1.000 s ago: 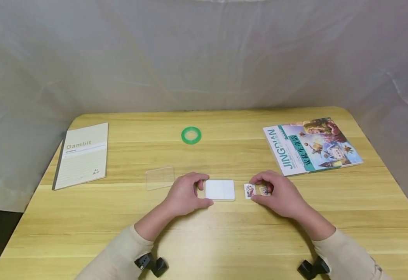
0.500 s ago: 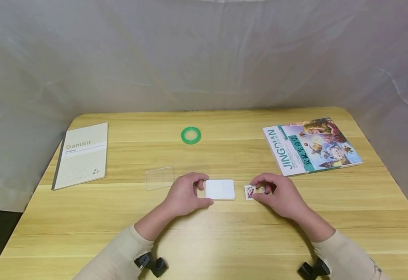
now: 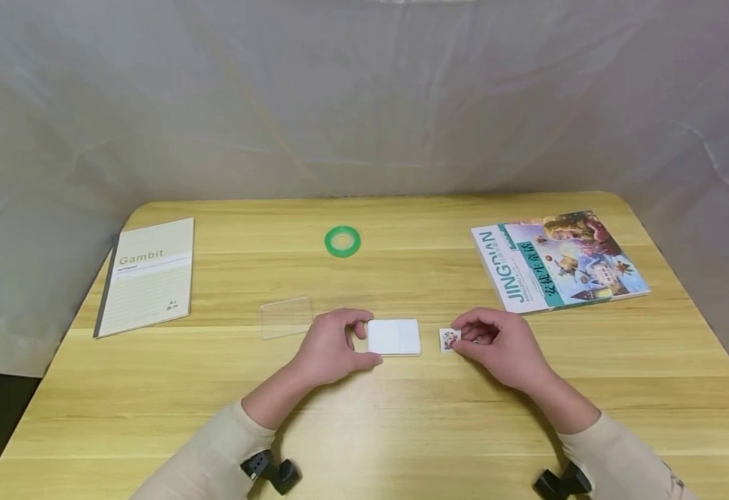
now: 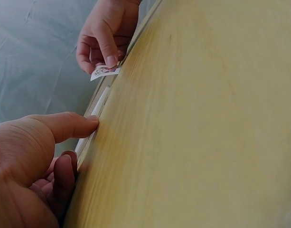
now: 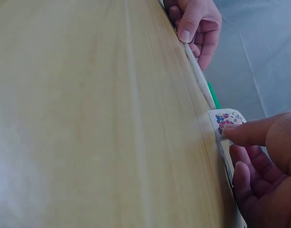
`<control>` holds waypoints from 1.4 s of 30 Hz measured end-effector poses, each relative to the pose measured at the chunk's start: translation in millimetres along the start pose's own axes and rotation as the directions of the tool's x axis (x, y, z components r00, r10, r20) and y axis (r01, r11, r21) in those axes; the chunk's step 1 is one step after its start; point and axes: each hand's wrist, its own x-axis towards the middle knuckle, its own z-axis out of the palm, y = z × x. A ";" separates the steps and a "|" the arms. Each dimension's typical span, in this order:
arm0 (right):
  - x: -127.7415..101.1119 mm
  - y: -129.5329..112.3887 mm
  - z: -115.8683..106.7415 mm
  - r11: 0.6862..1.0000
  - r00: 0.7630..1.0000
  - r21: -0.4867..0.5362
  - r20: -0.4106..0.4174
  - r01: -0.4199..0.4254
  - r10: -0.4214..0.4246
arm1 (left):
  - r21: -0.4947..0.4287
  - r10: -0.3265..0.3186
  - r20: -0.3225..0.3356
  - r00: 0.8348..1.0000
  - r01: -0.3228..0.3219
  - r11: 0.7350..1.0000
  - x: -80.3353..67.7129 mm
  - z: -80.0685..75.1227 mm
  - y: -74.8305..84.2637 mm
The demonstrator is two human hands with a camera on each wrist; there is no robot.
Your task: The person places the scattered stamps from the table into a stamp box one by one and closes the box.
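Near the worktop's [image 3: 152, 417] front edge, the left hand [image 3: 330, 345] pinches the white card [image 3: 393, 337] while the right hand [image 3: 502, 346] pinches a small printed sticker [image 3: 448, 339] just right of it (partly lifted). Judging by that light grip, the sticker could curl, slip or land crooked.

At the left of the surface [image 3: 364, 430] lies a pale notebook [image 3: 147, 276] with "Gambit" printed across its cover and a small "A+" near its lower corner. The picture book [image 3: 558, 260] at the right reads "JINGDIAN" along its spine edge, beside Chinese characters too small to read.
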 end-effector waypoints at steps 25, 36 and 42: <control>18.5 -19.1 12.3 0.969 0.998 0.238 0.036 -0.064 0.058 | 0.016 0.012 -0.005 1.000 -0.011 1.000 0.8 -0.7 -2.1; 28.0 -34.1 33.2 0.954 0.997 0.294 0.062 -0.055 0.039 | 0.019 0.016 -0.010 1.000 -0.016 1.000 1.8 -1.0 -1.5; 33.3 -41.6 44.5 0.954 0.993 0.288 0.109 -0.079 0.050 | 0.015 0.021 -0.009 1.000 -0.020 1.000 1.0 -1.1 -0.9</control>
